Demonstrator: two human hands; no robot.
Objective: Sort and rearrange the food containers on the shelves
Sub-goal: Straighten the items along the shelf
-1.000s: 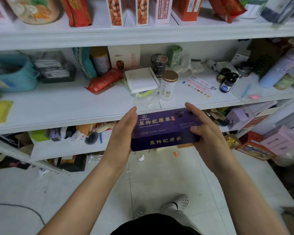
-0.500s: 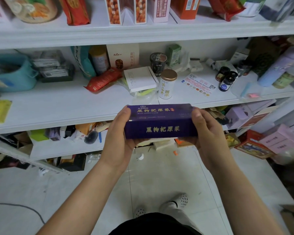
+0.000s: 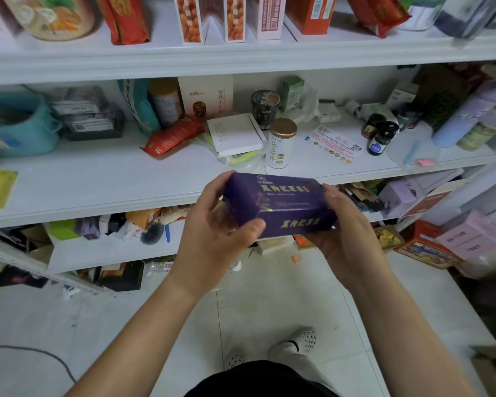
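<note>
A long purple box (image 3: 281, 203) with gold lettering hangs in front of the middle shelf (image 3: 98, 179), tilted so its left end points away from me. My left hand (image 3: 215, 233) grips its left end, thumb curled over the near face. My right hand (image 3: 344, 230) cups the right end from below, fingers wrapped behind it. On the shelf just behind stand a white tea tin with a gold lid (image 3: 279, 143) and a flat white box (image 3: 235, 136).
The middle shelf also carries a red packet (image 3: 172, 136), a teal basket (image 3: 15, 124), dark jars (image 3: 380, 136) and a leaflet (image 3: 332, 143). Boxes and bags line the top shelf (image 3: 241, 57). A cluttered lower shelf and pink boxes (image 3: 467, 239) sit near the floor.
The purple box has turned from level to angled, its left end swung away. My left thumb has slid over its front face, and both hands shifted slightly right.
</note>
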